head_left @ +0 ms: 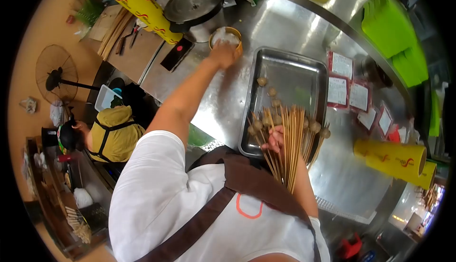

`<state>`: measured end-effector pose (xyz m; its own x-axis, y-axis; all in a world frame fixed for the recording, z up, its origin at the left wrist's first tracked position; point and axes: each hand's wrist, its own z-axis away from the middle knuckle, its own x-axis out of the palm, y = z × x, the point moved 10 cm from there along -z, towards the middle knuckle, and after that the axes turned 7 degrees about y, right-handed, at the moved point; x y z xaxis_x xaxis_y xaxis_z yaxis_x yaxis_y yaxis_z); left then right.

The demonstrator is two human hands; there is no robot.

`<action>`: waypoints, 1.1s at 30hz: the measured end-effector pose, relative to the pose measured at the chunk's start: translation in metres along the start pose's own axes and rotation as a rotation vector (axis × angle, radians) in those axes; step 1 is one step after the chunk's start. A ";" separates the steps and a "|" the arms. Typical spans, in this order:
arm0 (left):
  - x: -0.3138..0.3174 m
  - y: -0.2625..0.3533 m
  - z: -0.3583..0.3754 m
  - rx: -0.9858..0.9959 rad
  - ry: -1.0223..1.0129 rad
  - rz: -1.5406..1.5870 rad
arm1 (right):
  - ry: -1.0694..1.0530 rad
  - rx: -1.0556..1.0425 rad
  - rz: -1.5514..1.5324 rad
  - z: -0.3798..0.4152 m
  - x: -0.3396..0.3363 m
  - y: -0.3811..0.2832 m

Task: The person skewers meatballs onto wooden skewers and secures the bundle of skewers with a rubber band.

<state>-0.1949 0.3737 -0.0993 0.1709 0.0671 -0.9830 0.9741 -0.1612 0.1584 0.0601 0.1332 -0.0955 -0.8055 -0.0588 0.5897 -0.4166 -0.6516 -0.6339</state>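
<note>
My left hand [224,54] reaches into a small yellow-rimmed bowl [240,48] lined with white plastic; its fingers are mostly hidden there. My right hand [274,139] is closed around a thick bundle of thin wooden skewers [293,133] above the near end of a metal tray [289,54]. Brownish balls on sticks [314,126] lie around the bundle, on both sides of it. Farther up the tray, loose balls [261,81] rest on the bottom.
A lidded pot [194,6] stands behind the bowl, near a yellow film roll [148,12]. Red-edged labelled packets [338,91] lie right of the tray; more yellow rolls [389,156] are nearer. Another person [114,131] is at far left, near a fan [56,76].
</note>
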 end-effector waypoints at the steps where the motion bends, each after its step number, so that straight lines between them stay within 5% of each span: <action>1: 0.006 -0.004 -0.010 0.049 -0.052 0.017 | -0.028 0.020 -0.039 -0.004 -0.004 0.006; 2: 0.013 0.001 -0.010 0.102 -0.106 0.040 | 0.003 0.027 -0.050 -0.008 -0.012 0.010; 4: -0.056 0.022 0.002 0.028 0.249 0.052 | -0.142 0.048 -0.092 -0.011 -0.006 0.015; 5: -0.068 0.037 0.010 0.039 0.226 0.068 | -0.115 0.053 -0.105 -0.012 -0.009 0.016; 7: -0.134 0.075 0.050 0.148 0.680 -0.040 | -0.094 0.056 -0.070 -0.009 -0.006 0.014; 9: -0.141 0.101 0.087 0.074 0.526 0.347 | -0.054 0.081 -0.054 -0.002 -0.002 0.007; 11: -0.116 0.148 0.129 0.030 0.156 0.843 | -0.065 0.097 -0.059 -0.002 -0.003 0.009; 14: -0.091 0.215 0.180 -0.096 -0.383 0.955 | 0.019 0.108 -0.033 -0.005 -0.008 0.009; 16: -0.084 0.237 0.181 -0.196 -0.557 1.118 | 0.034 0.172 -0.149 0.004 0.000 0.001; 24: -0.093 0.297 0.151 -0.030 -0.192 0.966 | 0.079 -0.035 0.197 0.045 0.023 -0.036; 27: -0.110 0.325 0.133 -0.010 -0.199 0.970 | 0.022 0.154 0.606 0.056 0.002 -0.027; 28: -0.109 0.332 0.123 -0.006 -0.229 1.006 | -0.103 0.177 0.095 0.049 0.019 -0.022; 31: -0.107 0.336 0.123 -0.009 -0.289 1.076 | 0.036 0.130 0.190 0.048 0.002 -0.032; 33: -0.104 0.328 0.126 -0.011 -0.319 1.112 | 0.076 0.194 -0.103 0.049 -0.001 -0.020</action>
<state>0.0881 0.1895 0.0435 0.8911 -0.3582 -0.2786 0.3105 0.0335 0.9500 0.0895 0.1090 -0.0591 -0.7955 0.0680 0.6022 -0.4153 -0.7847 -0.4601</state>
